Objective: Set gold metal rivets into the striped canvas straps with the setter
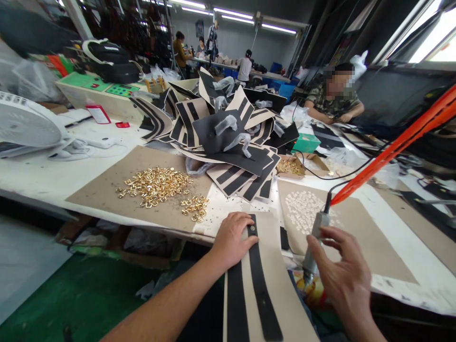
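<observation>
A long beige panel (274,256) with black stripes lies before me and runs over the table's front edge. My left hand (233,237) lies on its far end, fingers and thumb spread beside a black strip (259,280) with a small round metal fitting (252,228). At the right, a grey powered screwdriver (312,254) hangs from an orange sleeve or cord (392,147), its tip pointing down. My right hand (342,266) is beside it, fingers loosely curled and apart, the thumb overlapping the tool's body. A firm grip does not show.
Gold-coloured metal buckles (153,185) lie heaped on a brown sheet at left. More striped panels (231,142) are piled behind. Small pale pieces (304,209) cover a sheet at right, near open boxes (290,166). A fan (28,123) stands far left; a co-worker (337,97) sits across.
</observation>
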A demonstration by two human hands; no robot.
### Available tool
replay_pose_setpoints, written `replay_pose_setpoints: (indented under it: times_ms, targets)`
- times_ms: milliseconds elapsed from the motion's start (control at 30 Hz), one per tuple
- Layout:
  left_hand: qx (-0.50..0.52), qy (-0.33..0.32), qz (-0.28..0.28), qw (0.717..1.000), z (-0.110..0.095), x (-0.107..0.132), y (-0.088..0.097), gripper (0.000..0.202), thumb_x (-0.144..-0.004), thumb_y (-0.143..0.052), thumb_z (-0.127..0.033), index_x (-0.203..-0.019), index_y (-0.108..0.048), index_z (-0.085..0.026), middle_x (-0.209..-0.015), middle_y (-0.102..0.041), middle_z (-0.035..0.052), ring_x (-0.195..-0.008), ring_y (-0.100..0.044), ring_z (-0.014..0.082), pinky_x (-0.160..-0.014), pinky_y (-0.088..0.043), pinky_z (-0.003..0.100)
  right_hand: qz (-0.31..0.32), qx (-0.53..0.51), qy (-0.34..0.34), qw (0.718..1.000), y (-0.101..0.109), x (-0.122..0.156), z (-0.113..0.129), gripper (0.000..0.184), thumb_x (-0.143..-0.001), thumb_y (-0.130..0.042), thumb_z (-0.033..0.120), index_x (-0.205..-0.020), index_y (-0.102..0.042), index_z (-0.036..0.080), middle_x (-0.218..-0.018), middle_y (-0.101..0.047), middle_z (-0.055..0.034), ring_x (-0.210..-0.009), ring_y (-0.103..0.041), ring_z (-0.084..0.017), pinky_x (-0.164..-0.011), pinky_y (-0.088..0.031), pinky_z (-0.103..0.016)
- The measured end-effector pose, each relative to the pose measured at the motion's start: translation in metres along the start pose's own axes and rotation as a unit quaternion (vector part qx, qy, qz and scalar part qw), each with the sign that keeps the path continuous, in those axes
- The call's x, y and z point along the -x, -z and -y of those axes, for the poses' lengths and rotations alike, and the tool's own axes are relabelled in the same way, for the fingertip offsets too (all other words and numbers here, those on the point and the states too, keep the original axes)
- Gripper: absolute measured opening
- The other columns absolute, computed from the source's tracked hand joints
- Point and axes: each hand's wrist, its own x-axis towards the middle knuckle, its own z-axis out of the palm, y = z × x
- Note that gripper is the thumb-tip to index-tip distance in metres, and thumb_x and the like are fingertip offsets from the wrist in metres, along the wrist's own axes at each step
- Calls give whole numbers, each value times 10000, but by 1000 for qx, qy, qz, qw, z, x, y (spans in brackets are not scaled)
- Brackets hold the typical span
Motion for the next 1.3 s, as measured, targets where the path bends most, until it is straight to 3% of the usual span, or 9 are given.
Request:
replay_pose_setpoints:
  times_ms: [67, 133, 300, 433, 533, 633, 733, 900, 1300]
  targets:
    - [-2, -4, 1, 1000, 1, 0, -1, 407, -715, -870, -192, -1082, -705, -251, -1231, -683, 47, -1194, -585, 276, -1040, -483, 473, -41, 27, -69, 996, 8, 13, -25, 650, -802, -716, 623, -1266, -606, 180, -1235, -612, -145, -974, -656, -309, -862, -540, -454]
    - [-6, -6, 2, 1000, 1, 0, -1, 399, -715, -867, -187, -1076, -715, -261, -1224, -684, 41, -1187, -587, 274, -1040, -483, 475, -7, 12, -139, 990, 6, 19, -46, 826, -737, -732, 667, -1360, -532, 163, -1236, -618, -154, -998, -657, -333, -829, -553, -451]
    - [-6, 1, 3, 1000, 0, 1, -1, 335, -721, -862, -188, -1026, -744, -260, -1218, -687, 43, -1191, -591, 271, -1046, -483, 477, 186, 58, -203, 960, -2, 11, -62, 438, -790, -669, 637, -938, -649, 225, -796, -681, -53, -776, -639, -298, -662, -482, -378]
    - [0, 7, 7, 1000, 0, 1, -1, 344, -712, -878, -205, -1029, -752, -248, -1229, -691, 43, -1194, -593, 266, -1051, -480, 468, 161, -181, -245, 939, -4, -8, -30, 360, -820, -717, 524, -1000, -643, 221, -782, -652, -22, -717, -601, -226, -556, -437, -297]
    - [4, 12, 10, 1000, 0, 0, -1, 335, -719, -882, -229, -1027, -754, -248, -1242, -690, 40, -1204, -587, 265, -1053, -478, 465, 122, -414, -243, 868, -20, -23, 13, 417, -779, -802, 380, -1113, -602, 229, -894, -650, -13, -768, -623, -185, -578, -475, -252]
    - [4, 18, 10, 1000, -1, 0, -1, 341, -717, -887, -233, -1030, -751, -251, -1244, -684, 37, -1208, -582, 265, -1054, -477, 457, 134, -501, -194, 833, -50, -37, 52, 336, -803, -813, 317, -1031, -589, 215, -768, -599, 23, -665, -589, -143, -600, -499, -251]
    - [4, 21, 14, 1000, -2, 0, 1, 341, -718, -890, -244, -1028, -749, -257, -1241, -680, 33, -1205, -582, 265, -1052, -474, 452, 126, -507, -150, 839, -82, -43, 70, 274, -851, -792, 351, -852, -559, 206, -606, -486, 67, -509, -475, -108, -524, -460, -244]
    - [6, 26, 30, 999, -4, -1, 3, 324, -729, -887, -286, -1018, -744, -252, -1247, -674, 42, -1205, -578, 278, -1036, -475, 458, 136, -462, -110, 870, -115, -40, 66, 348, -858, -789, 394, -738, -519, 209, -561, -470, 60, -474, -452, -113, -464, -402, -244]
    - [6, 25, 54, 998, -4, -3, 5, 338, -755, -867, -299, -1055, -724, -236, -1260, -664, 49, -1228, -556, 283, -1037, -454, 450, 175, -410, -57, 894, -125, -37, 53, 350, -879, -722, 412, -680, -511, 217, -553, -462, 45, -486, -445, -126, -481, -404, -264]
